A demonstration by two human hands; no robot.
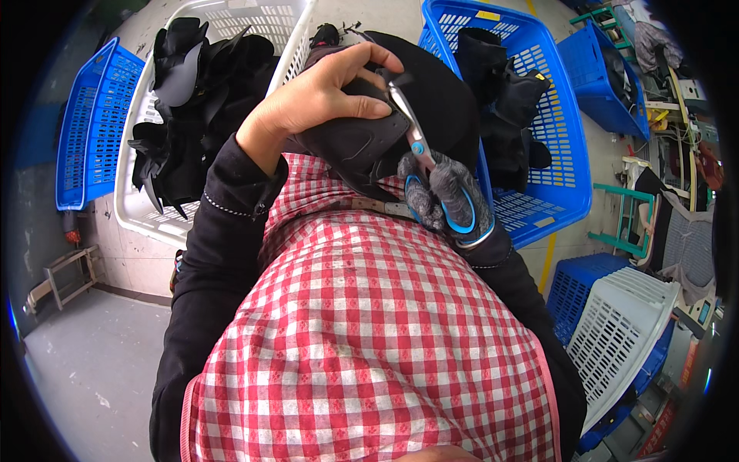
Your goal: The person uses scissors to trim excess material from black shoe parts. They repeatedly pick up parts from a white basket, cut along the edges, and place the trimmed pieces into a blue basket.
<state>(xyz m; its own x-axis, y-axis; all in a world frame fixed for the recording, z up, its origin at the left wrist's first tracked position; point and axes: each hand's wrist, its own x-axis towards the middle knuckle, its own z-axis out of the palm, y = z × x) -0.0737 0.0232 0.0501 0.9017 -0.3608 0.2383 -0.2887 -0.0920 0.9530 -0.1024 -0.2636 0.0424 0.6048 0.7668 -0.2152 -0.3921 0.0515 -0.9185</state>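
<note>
My bare left hand [319,96] pinches a black stitched piece [358,142] that looks like a shoe upper, with its thumb on top and its fingers curled over the far edge. My right hand [446,196], in a grey knit glove, grips a pair of scissors [417,146] with blue-lined handles. The scissor blades point away from me and lie along the right edge of the upper, close to my left fingertips. Whether the blades are closed on material is too blurred to make out. The upper rests above my lap, over the red checked apron [362,308].
A white basket [127,181] heaped with black uppers [204,100] stands at the left, beside a blue basket [100,115]. Close on my right is a blue basket [570,146] with more black pieces [500,100]. Stacked baskets [623,323] and green metal frames [627,212] stand farther right.
</note>
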